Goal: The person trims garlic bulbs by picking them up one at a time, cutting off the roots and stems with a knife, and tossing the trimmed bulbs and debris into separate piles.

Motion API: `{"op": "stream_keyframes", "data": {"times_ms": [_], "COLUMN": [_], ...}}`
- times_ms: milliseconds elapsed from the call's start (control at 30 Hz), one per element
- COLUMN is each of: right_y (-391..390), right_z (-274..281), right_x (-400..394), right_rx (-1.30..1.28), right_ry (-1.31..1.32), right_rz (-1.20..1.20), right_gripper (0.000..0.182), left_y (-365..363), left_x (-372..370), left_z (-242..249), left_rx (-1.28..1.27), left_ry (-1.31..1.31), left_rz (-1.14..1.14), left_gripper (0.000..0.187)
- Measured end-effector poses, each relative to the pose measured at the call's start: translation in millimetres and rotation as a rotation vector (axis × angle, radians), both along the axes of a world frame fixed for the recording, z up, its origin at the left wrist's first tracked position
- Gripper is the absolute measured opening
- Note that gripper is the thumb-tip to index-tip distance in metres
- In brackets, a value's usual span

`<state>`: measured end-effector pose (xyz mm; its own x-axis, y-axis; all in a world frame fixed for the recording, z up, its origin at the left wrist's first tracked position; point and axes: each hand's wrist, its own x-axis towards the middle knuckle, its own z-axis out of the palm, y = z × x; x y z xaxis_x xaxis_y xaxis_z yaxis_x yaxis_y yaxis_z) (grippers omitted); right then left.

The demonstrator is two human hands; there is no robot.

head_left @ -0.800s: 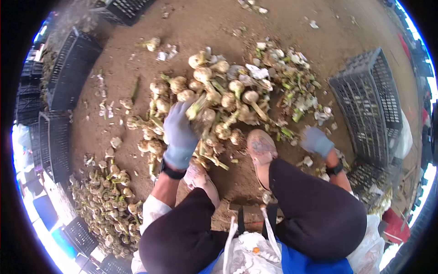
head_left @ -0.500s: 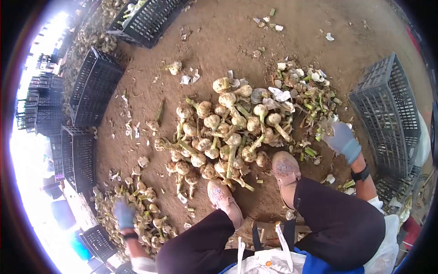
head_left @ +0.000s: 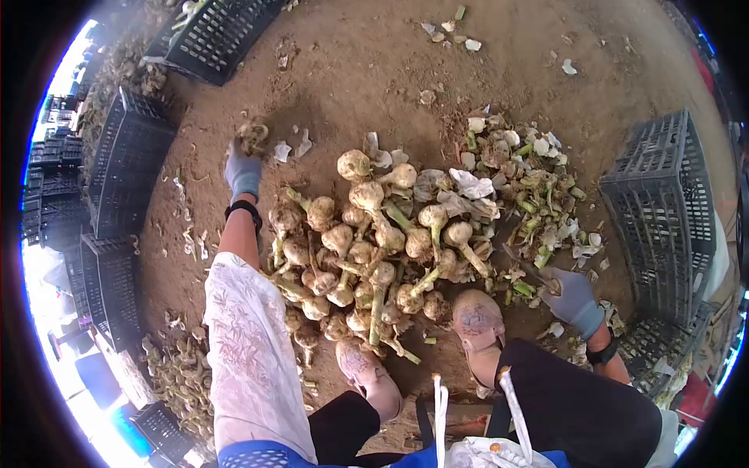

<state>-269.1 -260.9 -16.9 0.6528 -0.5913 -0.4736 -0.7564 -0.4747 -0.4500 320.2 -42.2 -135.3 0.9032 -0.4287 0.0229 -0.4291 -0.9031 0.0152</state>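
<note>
A heap of garlic bulbs with stalks lies on the dirt in front of my feet. My left hand, in a grey glove, reaches far out to the left of the heap and grips a stray garlic bulb. My right hand, also gloved, rests low at the right of the heap, closed around what looks like a dark blade or tool; its shape is hard to make out. A pile of cut stalks and white skins lies behind that hand.
Black plastic crates stand at the right, the left and the far top. A second pile of trimmed garlic lies at the lower left. My two shoes sit at the heap's near edge.
My left hand has swung from the trimmed pile at the lower left up to the stray bulb beyond the heap. My right hand has dropped lower at the right.
</note>
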Motion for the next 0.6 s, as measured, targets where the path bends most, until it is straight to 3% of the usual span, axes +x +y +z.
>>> {"op": "stream_keyframes", "data": {"times_ms": [33, 100, 167, 267, 333, 400, 500, 600], "right_y": [0.4, 0.5, 0.0, 0.7, -1.2, 20.5, 49.9, 60.6], "right_z": [-3.6, -11.6, -11.4, 12.5, 2.7, 34.9, 44.1, 5.7], "right_x": [-9.2, -14.5, -11.9, 14.6, 29.9, 77.9, 137.0, 168.9], "right_rx": [-0.029, -0.038, -0.082, 0.066, 0.089, 0.628, 0.671, 0.556], "right_ry": [-0.010, -0.021, -0.056, -0.111, -0.375, -0.514, -0.665, -0.708], "right_rz": [0.027, 0.014, 0.019, -0.058, 0.002, -0.306, -0.211, -0.049], "right_gripper": [0.035, 0.035, 0.035, 0.036, 0.038, 0.037, 0.032, 0.032], "left_y": [16.8, 38.7, 57.9, 78.5, 90.2, 91.5, 115.6, 171.2], "left_x": [4.2, -4.1, -15.8, -38.4, -64.9, -107.4, -150.1, -149.5], "left_z": [-17.0, -32.5, -14.6, 68.0, 128.0, 197.3, 245.8, 248.5], "left_rx": [-0.254, -0.377, -0.509, -0.904, -1.139, -1.093, -0.938, -0.665], "left_ry": [0.148, 0.206, 0.254, 0.699, 1.022, 0.940, 0.814, 0.703], "left_rz": [0.219, 0.197, 0.166, -0.032, -0.176, -0.183, -0.124, 0.023], "left_gripper": [0.066, 0.057, 0.049, 0.034, 0.028, 0.025, 0.022, 0.023]}}
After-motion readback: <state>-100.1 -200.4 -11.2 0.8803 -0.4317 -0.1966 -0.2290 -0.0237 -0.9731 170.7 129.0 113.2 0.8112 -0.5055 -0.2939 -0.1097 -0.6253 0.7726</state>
